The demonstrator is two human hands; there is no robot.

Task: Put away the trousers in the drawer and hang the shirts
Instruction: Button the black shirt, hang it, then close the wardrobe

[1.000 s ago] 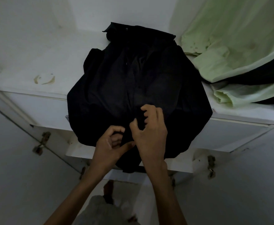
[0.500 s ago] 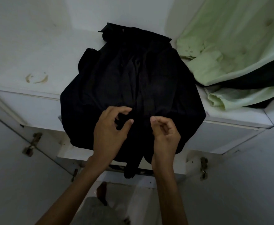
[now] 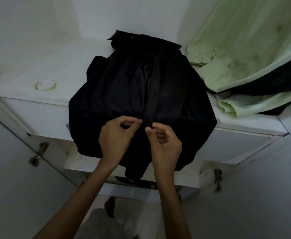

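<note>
Pinched together on the front strip [image 3: 152, 94] of the black shirt [image 3: 127, 87], left grip [image 3: 118, 135] and right grip [image 3: 163, 145] sit at its near end, collar [image 3: 146, 38] farthest from me.

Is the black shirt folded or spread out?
Spread out: the black shirt lies front up on the white shelf, collar at the far end, its lower part hanging over the front edge.

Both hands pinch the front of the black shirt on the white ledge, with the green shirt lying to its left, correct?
No: the head view shows the green shirt to the right of the black shirt, not left. The left hand and right hand do pinch its front on the white ledge.
</note>
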